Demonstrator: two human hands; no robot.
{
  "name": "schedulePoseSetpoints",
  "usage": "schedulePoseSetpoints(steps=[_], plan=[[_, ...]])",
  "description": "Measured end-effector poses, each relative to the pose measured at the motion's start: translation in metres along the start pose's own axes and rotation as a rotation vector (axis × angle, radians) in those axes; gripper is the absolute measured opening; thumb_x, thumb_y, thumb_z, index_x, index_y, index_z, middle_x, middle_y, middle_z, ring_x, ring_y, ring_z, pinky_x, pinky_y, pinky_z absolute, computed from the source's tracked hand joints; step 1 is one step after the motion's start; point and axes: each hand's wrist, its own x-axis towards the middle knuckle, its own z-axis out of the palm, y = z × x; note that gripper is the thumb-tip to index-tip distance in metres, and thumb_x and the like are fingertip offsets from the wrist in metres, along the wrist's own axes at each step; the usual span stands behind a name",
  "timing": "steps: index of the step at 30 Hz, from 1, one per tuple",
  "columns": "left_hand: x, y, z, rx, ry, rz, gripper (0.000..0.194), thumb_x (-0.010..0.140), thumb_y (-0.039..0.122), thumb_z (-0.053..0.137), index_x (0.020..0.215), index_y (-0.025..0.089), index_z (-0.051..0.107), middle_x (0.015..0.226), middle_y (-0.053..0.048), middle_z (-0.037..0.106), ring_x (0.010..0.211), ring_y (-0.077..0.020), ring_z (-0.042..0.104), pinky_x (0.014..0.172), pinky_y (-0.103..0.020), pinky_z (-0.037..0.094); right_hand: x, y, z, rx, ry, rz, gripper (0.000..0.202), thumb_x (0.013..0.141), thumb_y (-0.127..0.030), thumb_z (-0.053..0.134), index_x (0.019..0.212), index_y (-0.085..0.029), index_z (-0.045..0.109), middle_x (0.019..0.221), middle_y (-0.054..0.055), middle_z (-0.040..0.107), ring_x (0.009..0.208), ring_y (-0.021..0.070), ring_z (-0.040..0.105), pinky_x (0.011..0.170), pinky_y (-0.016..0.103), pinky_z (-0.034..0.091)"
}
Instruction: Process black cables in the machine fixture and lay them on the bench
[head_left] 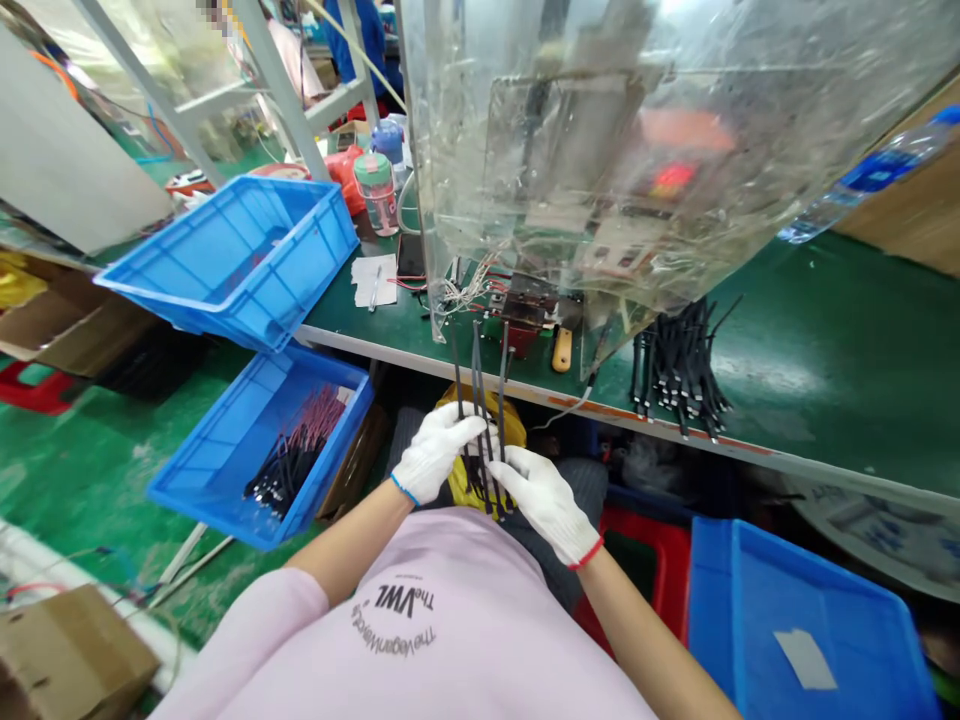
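Several thin black cables [481, 385] stand roughly upright between my gloved hands, above my lap. My left hand [435, 448], in a white glove with a blue cuff edge, is closed on them. Fingers of my right hand [546, 498], in a white glove with a red cuff edge, pinch one black cable [502, 390] at the right of the group. A pile of black cables [679, 370] lies on the green table [795, 340] to the right. More cables with pinkish-red wires [304, 440] lie in the lower blue bin [217, 510].
An upper blue bin [307, 240] sits at the table's left end. A plastic sheet [600, 130] hangs over a small machine [525, 305] beside a yellow handle [562, 350]. Below right are a red stool [667, 560] and a blue crate [817, 600]. People sit far behind.
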Motion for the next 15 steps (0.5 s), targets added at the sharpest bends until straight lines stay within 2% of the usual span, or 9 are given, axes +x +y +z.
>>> schedulePoseSetpoints(steps=[6, 10, 15], plan=[[-0.001, 0.001, 0.003, -0.081, -0.073, -0.088, 0.025, 0.071, 0.023, 0.072, 0.093, 0.015, 0.062, 0.082, -0.005, 0.069, 0.072, -0.0142, 0.067, 0.071, -0.027, 0.054, -0.011, 0.005, -0.002, -0.056, 0.019, 0.038, 0.034, 0.087, -0.048, 0.046, 0.069, -0.020, 0.051, 0.066, -0.003, 0.054, 0.063, 0.0130, 0.048, 0.057, 0.025, 0.032], [-0.001, 0.000, 0.006, -0.102, -0.084, -0.114, 0.028, 0.069, 0.024, 0.074, 0.092, 0.014, 0.061, 0.078, -0.004, 0.067, 0.068, -0.0123, 0.065, 0.069, -0.026, 0.053, -0.018, 0.010, -0.009, -0.061, 0.047, 0.067, 0.032, 0.087, -0.048, 0.047, 0.074, -0.021, 0.058, 0.073, -0.001, 0.062, 0.069, 0.0161, 0.054, 0.062, 0.027, 0.036], [0.002, -0.001, 0.009, -0.111, -0.120, -0.159, 0.030, 0.070, 0.025, 0.075, 0.093, 0.014, 0.058, 0.079, -0.004, 0.065, 0.068, -0.0126, 0.066, 0.071, -0.028, 0.053, -0.018, 0.019, -0.017, 0.103, 0.051, 0.082, 0.033, 0.084, -0.050, 0.051, 0.084, -0.021, 0.065, 0.074, 0.002, 0.066, 0.069, 0.0184, 0.058, 0.063, 0.028, 0.043]])
